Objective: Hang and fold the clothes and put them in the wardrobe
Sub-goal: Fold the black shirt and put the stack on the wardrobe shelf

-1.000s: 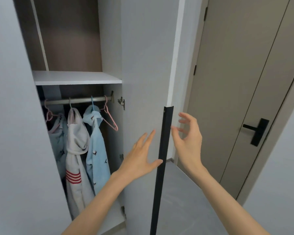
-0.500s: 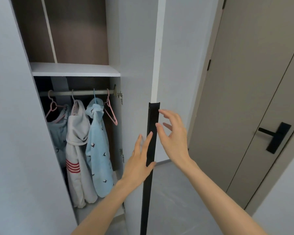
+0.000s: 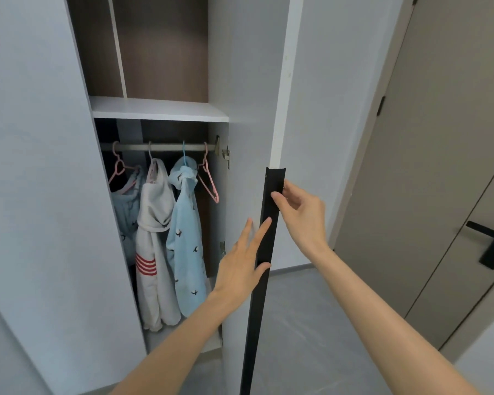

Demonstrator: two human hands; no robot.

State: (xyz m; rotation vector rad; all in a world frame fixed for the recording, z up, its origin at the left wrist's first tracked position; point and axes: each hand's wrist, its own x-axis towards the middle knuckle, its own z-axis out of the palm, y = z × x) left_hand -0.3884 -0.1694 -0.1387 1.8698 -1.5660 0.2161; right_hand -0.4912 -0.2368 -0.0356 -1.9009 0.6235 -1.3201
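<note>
Beside hung clothes (image 3: 166, 232), left hand (image 3: 241, 263) lies flat on the door (image 3: 240, 109); right hand (image 3: 303, 215) pinches its black handle (image 3: 264, 252).

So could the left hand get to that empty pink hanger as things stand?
Probably yes: the left hand lies on the open door, and the wardrobe opening to the empty pink hanger looks unobstructed.

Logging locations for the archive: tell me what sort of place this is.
Most likely a bedroom or hallway in a home. A built-in wardrobe stands open, children's clothes hang on hangers from its rail, and a plain interior door with a black lever handle stands beside it.
</note>
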